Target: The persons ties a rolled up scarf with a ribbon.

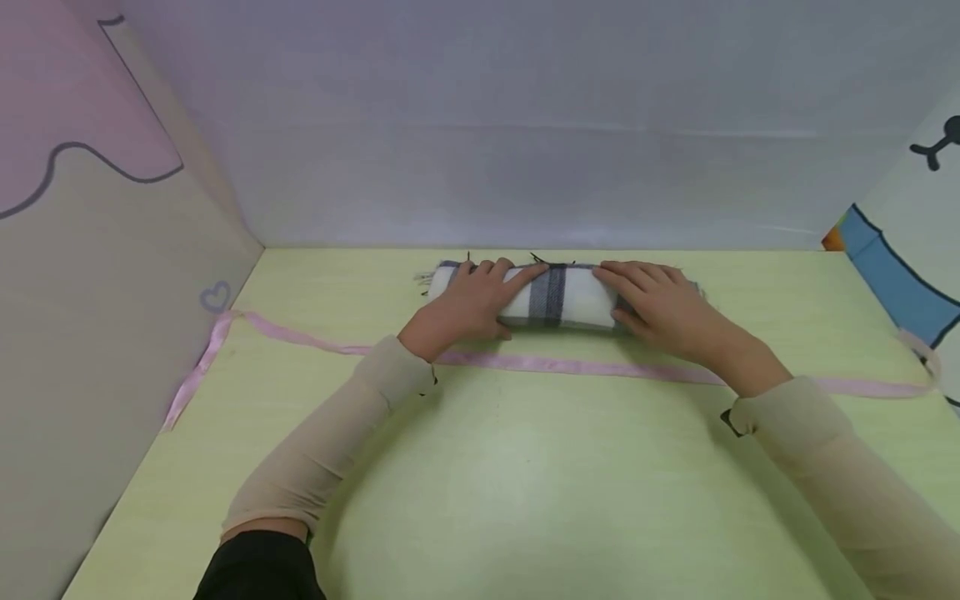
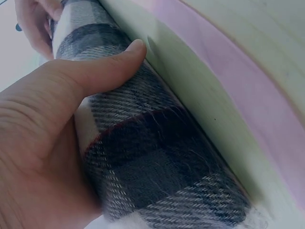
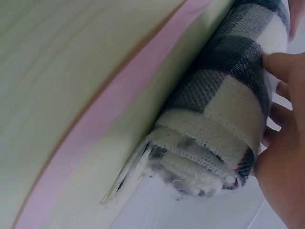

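Observation:
A plaid scarf rolled into a tight cylinder [image 1: 558,296] lies crosswise at the far side of a light green table [image 1: 480,483]. My left hand [image 1: 468,304] cups its left part, fingers over the top and thumb along the near side. My right hand [image 1: 660,308] covers the right end, fingers laid over the roll. In the left wrist view my left hand [image 2: 52,119] presses its thumb on the dark checked cloth [image 2: 157,157]. The right wrist view shows the roll's layered, fringed end [image 3: 200,162] with my right hand [image 3: 286,162] against it.
A long pink ribbon [image 1: 540,364] lies flat across the table just in front of the roll, its ends reaching both sides. A pink and beige panel [image 1: 90,292] closes the left, a pale wall [image 1: 525,125] the back, a printed panel [image 1: 900,283] the right.

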`<state>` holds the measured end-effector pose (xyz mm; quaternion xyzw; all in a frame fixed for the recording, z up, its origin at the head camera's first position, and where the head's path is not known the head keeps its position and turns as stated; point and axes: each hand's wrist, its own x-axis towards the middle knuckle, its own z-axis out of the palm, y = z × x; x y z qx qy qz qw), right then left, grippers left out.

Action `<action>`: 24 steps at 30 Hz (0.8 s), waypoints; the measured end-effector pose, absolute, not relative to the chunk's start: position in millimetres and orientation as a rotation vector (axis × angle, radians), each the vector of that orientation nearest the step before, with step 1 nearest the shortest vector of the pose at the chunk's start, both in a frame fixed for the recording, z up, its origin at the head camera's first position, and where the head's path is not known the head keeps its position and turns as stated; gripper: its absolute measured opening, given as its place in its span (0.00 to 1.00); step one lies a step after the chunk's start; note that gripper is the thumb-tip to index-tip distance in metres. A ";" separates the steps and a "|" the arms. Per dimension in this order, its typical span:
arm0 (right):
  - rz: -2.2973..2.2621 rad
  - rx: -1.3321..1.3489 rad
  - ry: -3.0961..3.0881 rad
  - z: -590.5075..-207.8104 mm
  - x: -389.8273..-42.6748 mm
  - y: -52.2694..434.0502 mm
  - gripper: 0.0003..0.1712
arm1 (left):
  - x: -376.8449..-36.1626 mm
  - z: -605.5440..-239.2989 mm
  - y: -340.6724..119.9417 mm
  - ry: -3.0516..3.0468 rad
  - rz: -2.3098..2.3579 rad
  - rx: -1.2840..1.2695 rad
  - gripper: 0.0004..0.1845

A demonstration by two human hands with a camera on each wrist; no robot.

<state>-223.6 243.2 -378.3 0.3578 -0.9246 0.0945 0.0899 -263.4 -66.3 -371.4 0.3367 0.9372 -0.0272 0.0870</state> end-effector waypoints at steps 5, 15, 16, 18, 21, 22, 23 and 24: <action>0.305 1.057 -2.832 -380.0 -223.4 246.1 0.50 | -266.6 -372.2 -70.3 2.787 -0.032 0.993 0.60; 0.322 1.014 -2.927 -385.9 -226.9 251.9 0.60 | -271.8 -371.7 -83.1 2.780 -0.006 0.952 0.59; 0.324 1.009 -2.933 -386.5 -227.3 252.7 0.60 | -272.3 -371.7 -85.5 2.781 -0.003 0.943 0.59; 0.335 0.985 -2.955 -386.9 -227.7 253.8 0.61 | -273.3 -371.8 -90.8 2.780 0.014 0.924 0.59; 0.363 0.938 -3.006 -386.2 -227.9 255.3 0.61 | -275.5 -373.4 -99.1 2.774 0.040 0.901 0.59; 0.374 0.926 -3.021 -385.8 -227.7 255.8 0.61 | -276.2 -373.9 -101.6 2.769 0.060 0.892 0.59; 0.384 0.907 -3.038 -385.3 -227.8 256.3 0.61 | -276.7 -374.0 -104.0 2.764 0.084 0.882 0.59; 0.394 0.894 -3.051 -385.1 -228.1 256.8 0.61 | -277.2 -374.1 -106.2 2.761 0.105 0.872 0.58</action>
